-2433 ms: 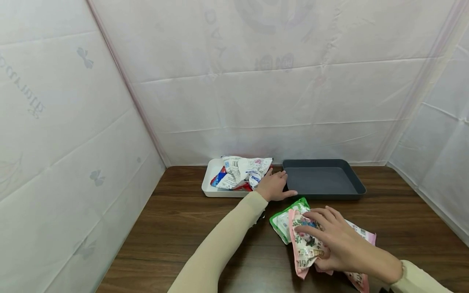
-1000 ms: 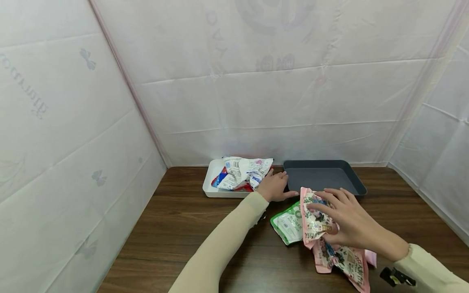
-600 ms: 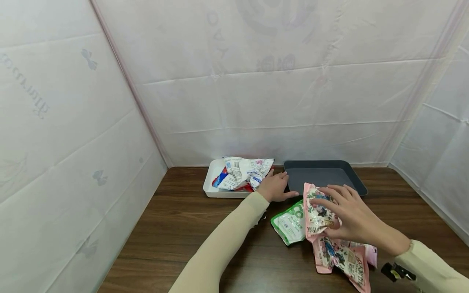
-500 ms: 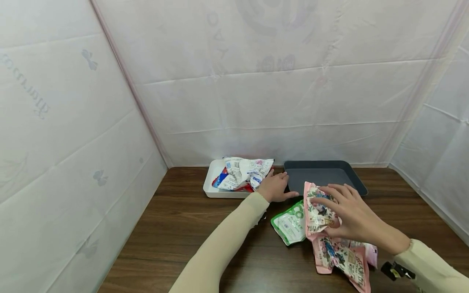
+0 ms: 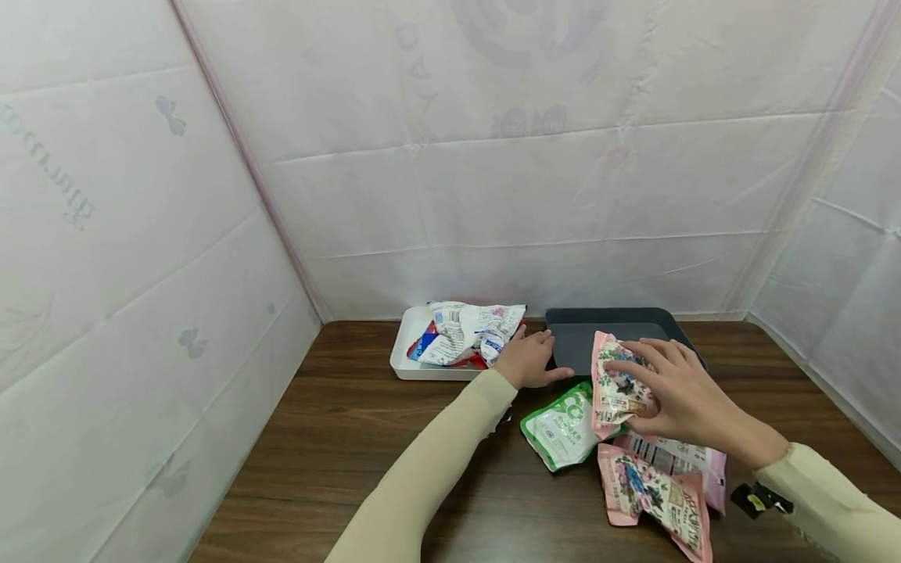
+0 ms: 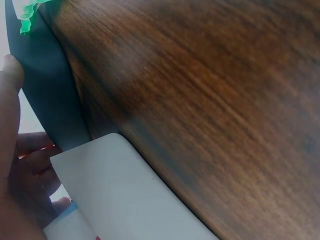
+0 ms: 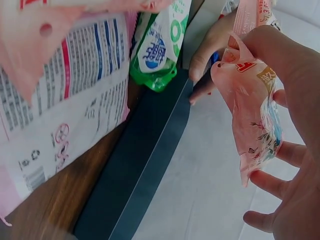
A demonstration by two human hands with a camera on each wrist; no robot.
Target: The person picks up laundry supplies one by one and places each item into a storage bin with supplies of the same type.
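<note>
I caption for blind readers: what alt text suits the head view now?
A right hand holds a pink floral packet over a wooden table, near a dark tray. The left hand is by the adjacent ends of that tray and a white tray holding crumpled packets; green and pinkish packets lie in front.

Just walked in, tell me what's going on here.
A person's right hand grips a pink floral packet, held up near the dark tray. The left hand is at the gap between that and the white tray, which holds a white packet. A green packet, another pink packet and a purple-edged packet lie on the table.
</note>
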